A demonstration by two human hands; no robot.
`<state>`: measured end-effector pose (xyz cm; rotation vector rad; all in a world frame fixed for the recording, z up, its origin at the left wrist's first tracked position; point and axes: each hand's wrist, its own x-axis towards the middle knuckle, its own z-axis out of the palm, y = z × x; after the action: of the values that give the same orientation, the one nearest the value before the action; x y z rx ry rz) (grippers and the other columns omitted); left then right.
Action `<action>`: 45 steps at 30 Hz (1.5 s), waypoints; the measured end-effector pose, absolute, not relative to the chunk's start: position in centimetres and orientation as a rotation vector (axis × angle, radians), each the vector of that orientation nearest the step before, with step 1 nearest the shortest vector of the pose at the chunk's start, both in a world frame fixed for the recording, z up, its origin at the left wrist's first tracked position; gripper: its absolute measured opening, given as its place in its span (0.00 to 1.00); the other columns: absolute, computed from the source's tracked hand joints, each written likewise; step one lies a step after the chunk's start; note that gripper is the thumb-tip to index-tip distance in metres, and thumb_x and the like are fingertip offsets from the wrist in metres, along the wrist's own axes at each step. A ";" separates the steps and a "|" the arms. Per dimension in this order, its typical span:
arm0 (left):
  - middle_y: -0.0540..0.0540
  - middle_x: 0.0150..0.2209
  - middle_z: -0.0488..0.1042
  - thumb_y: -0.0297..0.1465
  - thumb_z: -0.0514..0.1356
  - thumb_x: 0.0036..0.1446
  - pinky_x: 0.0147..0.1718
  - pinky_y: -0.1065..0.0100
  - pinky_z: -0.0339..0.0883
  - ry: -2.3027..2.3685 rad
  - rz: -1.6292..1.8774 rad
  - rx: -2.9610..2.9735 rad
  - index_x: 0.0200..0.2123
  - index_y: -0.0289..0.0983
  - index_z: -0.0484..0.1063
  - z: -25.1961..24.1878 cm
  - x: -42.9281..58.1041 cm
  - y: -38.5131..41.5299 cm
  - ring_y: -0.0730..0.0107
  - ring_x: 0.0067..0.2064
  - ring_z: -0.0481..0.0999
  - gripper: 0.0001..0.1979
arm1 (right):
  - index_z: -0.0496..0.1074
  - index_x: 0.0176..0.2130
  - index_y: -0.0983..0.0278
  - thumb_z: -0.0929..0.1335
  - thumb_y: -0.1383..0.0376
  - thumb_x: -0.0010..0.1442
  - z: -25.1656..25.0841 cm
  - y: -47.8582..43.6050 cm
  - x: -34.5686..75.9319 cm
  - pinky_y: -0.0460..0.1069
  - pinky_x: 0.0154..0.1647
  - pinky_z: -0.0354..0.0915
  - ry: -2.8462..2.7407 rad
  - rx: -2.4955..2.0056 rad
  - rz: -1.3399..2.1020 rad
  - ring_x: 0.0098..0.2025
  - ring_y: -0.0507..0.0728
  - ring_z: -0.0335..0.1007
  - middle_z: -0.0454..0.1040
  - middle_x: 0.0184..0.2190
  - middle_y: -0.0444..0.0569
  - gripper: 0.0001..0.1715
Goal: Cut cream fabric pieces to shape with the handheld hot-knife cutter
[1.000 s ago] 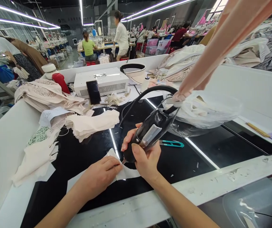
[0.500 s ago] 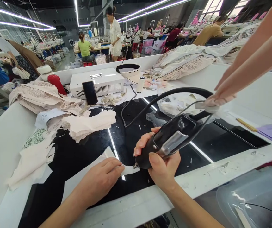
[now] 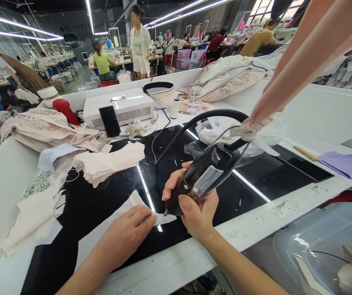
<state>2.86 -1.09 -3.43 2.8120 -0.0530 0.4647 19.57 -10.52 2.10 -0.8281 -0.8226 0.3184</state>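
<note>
My right hand (image 3: 196, 213) is wrapped round a black corded hand tool (image 3: 205, 174) with a silver plate on its body. Its small metal tip touches or sits just over the narrow end of a white fabric piece (image 3: 119, 221), close to my left fingertips; exact contact is unclear. Flat on that fabric rests my left hand (image 3: 129, 233), fingers stretched out and pressing it against the glossy black work surface (image 3: 102, 203). A thick black cable (image 3: 194, 119) arches from the tool's upper end, where a pinkish fabric strip (image 3: 305, 65) is tied and runs taut to the upper right.
Left of my hands lies a stack of cream fabric pieces (image 3: 110, 162). Behind stand a phone (image 3: 109, 121), a white metal box (image 3: 119, 107) and a thread spool (image 3: 175, 108). A purple cloth (image 3: 346, 164) lies at right. People work at machines beyond the table wall.
The view has shifted slightly, so the table contents appear farther left. My right hand still grips the tool at the fabric's end, and my left hand still presses the fabric.
</note>
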 end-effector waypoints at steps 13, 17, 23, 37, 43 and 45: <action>0.39 0.47 0.71 0.22 0.51 0.71 0.44 0.60 0.76 0.041 0.492 2.793 0.53 0.36 0.70 -2.9 3.1 -1.4 0.60 0.45 0.73 0.13 | 0.67 0.47 0.56 0.75 0.55 0.60 1.6 -9.2 19.0 0.47 0.24 0.71 -0.818 -0.812 0.398 0.24 0.50 0.71 0.75 0.32 0.41 0.20; 0.41 0.47 0.71 0.23 0.52 0.71 0.42 0.63 0.75 0.059 0.525 2.797 0.53 0.38 0.71 -2.7 3.2 -1.5 0.62 0.43 0.73 0.13 | 0.67 0.48 0.56 0.76 0.56 0.60 1.6 -8.8 19.0 0.46 0.24 0.70 -0.819 -0.771 0.402 0.25 0.50 0.71 0.75 0.32 0.40 0.22; 0.41 0.49 0.71 0.23 0.51 0.71 0.46 0.60 0.74 0.085 0.490 2.772 0.55 0.39 0.71 -2.8 3.1 -1.5 0.61 0.46 0.73 0.15 | 0.65 0.48 0.57 0.75 0.55 0.59 1.6 -8.5 18.7 0.47 0.23 0.70 -0.804 -0.822 0.434 0.24 0.50 0.70 0.75 0.31 0.40 0.23; 0.41 0.47 0.72 0.20 0.54 0.66 0.45 0.60 0.76 0.110 0.510 2.771 0.52 0.39 0.72 -2.8 3.4 -1.6 0.60 0.45 0.74 0.15 | 0.67 0.48 0.56 0.75 0.56 0.60 1.1 -7.6 19.0 0.46 0.24 0.70 -0.821 -0.792 0.443 0.24 0.50 0.71 0.75 0.31 0.40 0.20; 0.41 0.47 0.76 0.26 0.59 0.66 0.48 0.61 0.76 0.115 0.600 2.815 0.57 0.39 0.68 -4.1 4.4 -1.2 0.61 0.45 0.77 0.16 | 0.69 0.48 0.57 0.76 0.57 0.59 0.8 -8.2 20.5 0.47 0.24 0.73 -0.860 -0.898 0.374 0.24 0.53 0.73 0.77 0.31 0.43 0.20; 0.42 0.44 0.77 0.26 0.57 0.68 0.50 0.60 0.75 0.072 0.696 2.829 0.52 0.36 0.69 -4.9 4.9 -0.7 0.62 0.44 0.77 0.10 | 0.71 0.45 0.57 0.76 0.57 0.58 1.2 -8.6 21.3 0.46 0.25 0.74 -0.889 -0.982 0.337 0.25 0.53 0.74 0.78 0.31 0.44 0.17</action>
<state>4.91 -0.69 -4.88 2.8290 0.0723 0.6961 21.29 -8.57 1.17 -0.9821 -0.8889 0.3373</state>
